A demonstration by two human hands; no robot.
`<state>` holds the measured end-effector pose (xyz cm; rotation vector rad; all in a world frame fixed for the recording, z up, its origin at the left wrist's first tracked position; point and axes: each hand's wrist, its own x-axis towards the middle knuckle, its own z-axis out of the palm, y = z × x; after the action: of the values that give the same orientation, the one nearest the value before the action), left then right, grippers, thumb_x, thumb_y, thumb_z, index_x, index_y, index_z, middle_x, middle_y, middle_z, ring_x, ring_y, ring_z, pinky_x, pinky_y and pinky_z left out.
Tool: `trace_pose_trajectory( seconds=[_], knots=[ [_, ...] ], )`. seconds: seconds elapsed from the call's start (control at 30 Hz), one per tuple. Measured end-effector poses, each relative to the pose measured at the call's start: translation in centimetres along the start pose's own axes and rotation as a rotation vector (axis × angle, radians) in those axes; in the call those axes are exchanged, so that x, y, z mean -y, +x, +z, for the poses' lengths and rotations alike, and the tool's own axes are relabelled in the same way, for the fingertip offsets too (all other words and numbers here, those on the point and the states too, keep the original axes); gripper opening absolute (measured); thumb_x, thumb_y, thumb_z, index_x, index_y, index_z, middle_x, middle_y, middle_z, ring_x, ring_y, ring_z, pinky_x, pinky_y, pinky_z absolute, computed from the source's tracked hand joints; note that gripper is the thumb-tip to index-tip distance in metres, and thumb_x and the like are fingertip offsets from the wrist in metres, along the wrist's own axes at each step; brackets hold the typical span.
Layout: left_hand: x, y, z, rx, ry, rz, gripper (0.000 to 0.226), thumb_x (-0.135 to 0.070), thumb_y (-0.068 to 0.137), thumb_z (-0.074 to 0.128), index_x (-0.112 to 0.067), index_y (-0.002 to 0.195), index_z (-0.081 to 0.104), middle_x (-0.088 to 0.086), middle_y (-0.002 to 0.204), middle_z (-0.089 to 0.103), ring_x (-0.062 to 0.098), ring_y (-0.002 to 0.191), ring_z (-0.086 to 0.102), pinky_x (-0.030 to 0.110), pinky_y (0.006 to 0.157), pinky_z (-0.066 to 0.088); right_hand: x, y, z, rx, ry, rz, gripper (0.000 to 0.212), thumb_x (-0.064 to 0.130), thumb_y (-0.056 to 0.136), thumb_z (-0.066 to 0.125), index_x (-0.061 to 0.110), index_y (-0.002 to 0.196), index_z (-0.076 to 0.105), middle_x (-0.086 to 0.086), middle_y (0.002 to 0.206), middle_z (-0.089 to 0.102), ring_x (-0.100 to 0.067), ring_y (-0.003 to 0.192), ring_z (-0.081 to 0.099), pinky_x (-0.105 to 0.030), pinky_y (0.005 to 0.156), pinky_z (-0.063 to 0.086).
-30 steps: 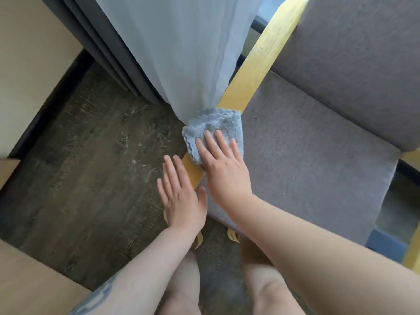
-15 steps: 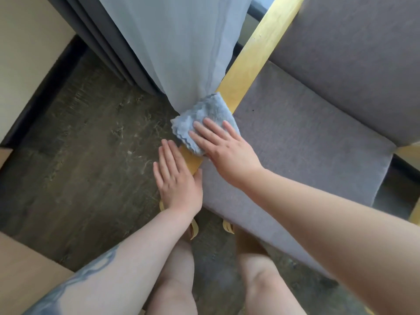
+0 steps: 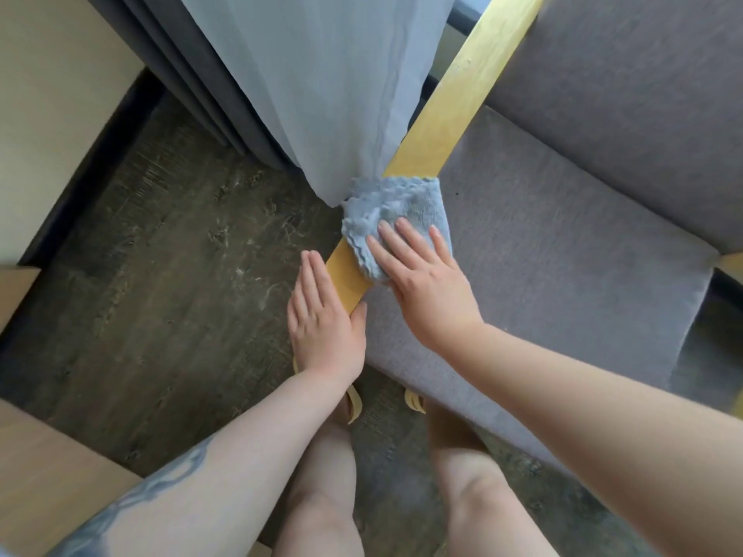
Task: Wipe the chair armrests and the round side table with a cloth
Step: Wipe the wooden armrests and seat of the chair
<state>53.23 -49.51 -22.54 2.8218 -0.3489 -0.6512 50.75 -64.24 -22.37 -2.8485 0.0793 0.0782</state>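
Observation:
A folded blue-grey cloth (image 3: pixel 392 213) lies across the chair's left wooden armrest (image 3: pixel 454 110), a pale yellow slat running from upper right down to the centre. My right hand (image 3: pixel 426 283) presses flat on the cloth with straight fingers. My left hand (image 3: pixel 321 319) rests flat over the armrest's near end, fingers straight along its outer side and thumb on the inner side. The round side table is out of view.
The chair's grey seat cushion (image 3: pixel 563 275) and backrest (image 3: pixel 643 94) fill the right. A light curtain (image 3: pixel 321 82) hangs down onto the armrest beside the cloth, with a darker curtain (image 3: pixel 181 62) behind. Dark wood floor (image 3: pixel 140 295) lies left; my bare knees are below.
My right hand has slid the cloth back and forth along the armrest, up it and then a little back towards me. My left hand has stayed on the near end.

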Motion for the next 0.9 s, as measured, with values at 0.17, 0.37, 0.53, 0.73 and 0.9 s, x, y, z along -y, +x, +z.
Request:
trace_pose_trajectory(
  seconds=[0.17, 0.37, 0.53, 0.73, 0.9],
  knots=[
    [0.0, -0.2, 0.5, -0.044, 0.026, -0.055, 0.088, -0.036, 0.087, 0.062, 0.005, 0.149, 0.015, 0.022, 0.156, 0.02, 0.035, 0.143, 0.026, 0.043, 0.115, 0.022, 0.3, 2.4, -0.4, 0.204, -0.022, -0.282, 0.058, 0.016, 0.093, 0.052, 0.025, 0.147, 0.032, 0.002, 0.155, 0.029, -0.021, 0.145, 0.02, -0.044, 0.116, 0.003],
    [0.1, -0.1, -0.1, -0.011, -0.007, -0.004, 0.09, -0.04, 0.091, 0.056, -0.006, 0.153, 0.0, 0.011, 0.161, 0.007, 0.028, 0.145, 0.018, 0.04, 0.116, 0.019, 1.0, -0.1, -0.4, 0.082, 0.05, 0.031, 0.059, 0.017, 0.09, 0.061, 0.022, 0.145, 0.038, -0.001, 0.152, 0.035, -0.025, 0.143, 0.026, -0.048, 0.114, 0.013],
    [-0.1, -0.3, -0.1, -0.017, 0.011, -0.045, 0.086, -0.039, 0.091, 0.058, 0.001, 0.151, 0.01, 0.018, 0.158, 0.017, 0.032, 0.143, 0.023, 0.042, 0.115, 0.021, 0.8, 2.5, -1.0, 0.272, -0.021, -0.185, 0.059, 0.023, 0.098, 0.047, 0.031, 0.15, 0.02, 0.006, 0.159, 0.015, -0.018, 0.147, 0.008, -0.043, 0.117, 0.0],
    [0.2, -0.1, -0.4, 0.011, -0.024, 0.003, 0.089, -0.039, 0.091, 0.057, -0.006, 0.153, 0.001, 0.01, 0.161, 0.009, 0.028, 0.145, 0.018, 0.039, 0.115, 0.02, 1.8, -0.5, 0.0, 0.083, 0.056, 0.087, 0.064, 0.012, 0.089, 0.059, 0.02, 0.147, 0.034, -0.004, 0.154, 0.031, -0.027, 0.144, 0.023, -0.049, 0.114, 0.017],
    [0.1, -0.2, -0.1, 0.005, -0.003, -0.058, 0.085, -0.036, 0.091, 0.059, 0.002, 0.15, 0.01, 0.018, 0.158, 0.016, 0.03, 0.144, 0.02, 0.038, 0.116, 0.018, 2.1, 1.2, 0.1, 0.234, 0.036, -0.154, 0.061, 0.02, 0.094, 0.049, 0.027, 0.15, 0.024, 0.003, 0.158, 0.02, -0.02, 0.146, 0.012, -0.045, 0.118, 0.01]
  ],
)
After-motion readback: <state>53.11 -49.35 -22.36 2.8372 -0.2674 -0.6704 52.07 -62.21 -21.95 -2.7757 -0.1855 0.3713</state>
